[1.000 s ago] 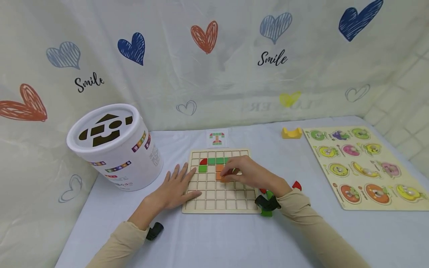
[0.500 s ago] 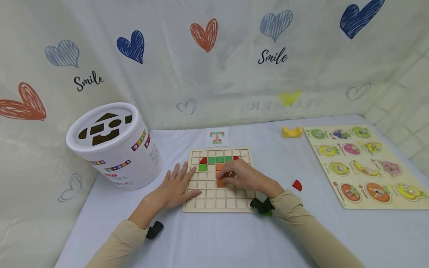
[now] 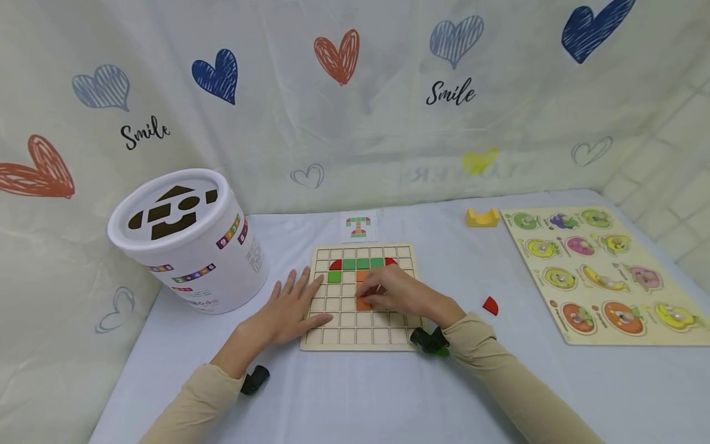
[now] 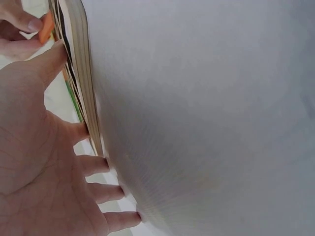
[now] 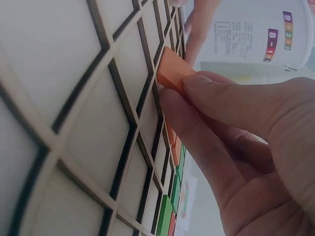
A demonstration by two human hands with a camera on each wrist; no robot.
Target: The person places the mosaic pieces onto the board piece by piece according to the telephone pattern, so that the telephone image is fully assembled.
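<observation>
With my right hand (image 3: 407, 293) I pinch an orange tile (image 5: 172, 69) between thumb and finger; it is tilted over the grid board (image 3: 348, 336), and I cannot tell whether it touches the cell. Compared with one second ago, this hand is a little nearer to me, and the tile is lower in its column. Because of this, the red corner tile (image 3: 391, 261) at the right end of the row now shows, which my hand was covering before. My left hand (image 3: 285, 311) has stayed in the same place, its fingers spread wide, the thumb and index finger on the left edge of the board. The three green tiles (image 3: 363, 264) of the row have not moved. Beside my right wrist, a loose green piece (image 3: 442, 351) is now mostly hidden; the loose red piece (image 3: 490, 306) lies farther right on the desk (image 3: 355, 394). The white bucket (image 3: 255, 271) stands to the left, as before.
</observation>
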